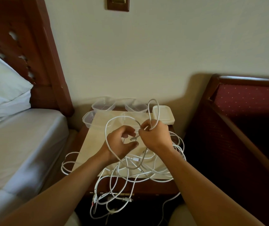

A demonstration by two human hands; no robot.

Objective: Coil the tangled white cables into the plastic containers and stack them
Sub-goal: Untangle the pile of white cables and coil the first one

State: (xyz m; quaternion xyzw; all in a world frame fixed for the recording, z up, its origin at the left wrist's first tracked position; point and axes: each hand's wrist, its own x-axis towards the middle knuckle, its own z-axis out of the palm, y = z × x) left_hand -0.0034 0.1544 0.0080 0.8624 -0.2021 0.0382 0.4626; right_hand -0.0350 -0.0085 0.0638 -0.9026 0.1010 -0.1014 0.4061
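Your right hand [155, 136] grips a cable [153, 111] loop — your left hand [120, 142] curls around another strand. The tangle lies just below both, on the tabletop [88, 154].

Bed [16, 136] left, nightstand [146, 185] by wall [146, 54]

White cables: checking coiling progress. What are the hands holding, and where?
Right hand grips a white cable at its loop's base; left hand holds nothing clearly.
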